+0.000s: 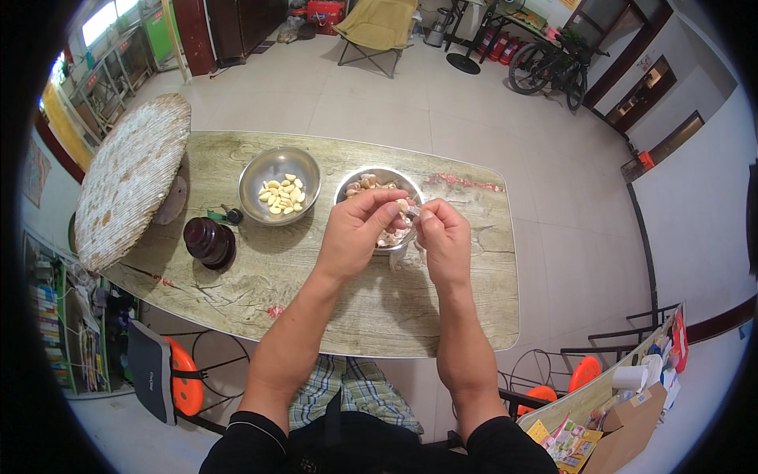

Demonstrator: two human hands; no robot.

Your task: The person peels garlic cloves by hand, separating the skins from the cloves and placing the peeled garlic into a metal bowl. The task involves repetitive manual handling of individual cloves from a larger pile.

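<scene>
My left hand (355,231) holds a garlic clove (402,205) between thumb and fingers. Beside it, my right hand (442,234) pinches a bit of papery garlic skin (414,211) at the clove's edge. Both hands are above a steel bowl (341,188) that holds unpeeled garlic (368,181) and loose skins, partly hidden by my left hand. To the left stands a second steel bowl (250,204) with peeled garlic cloves (283,194) in it.
A dark red-brown turned object (207,242) and a small black item with a green strap (233,216) lie on the wood-patterned table (361,320). A large round ridged board (136,178) leans at the left end. Orange stools (185,376) stand near the table's near side.
</scene>
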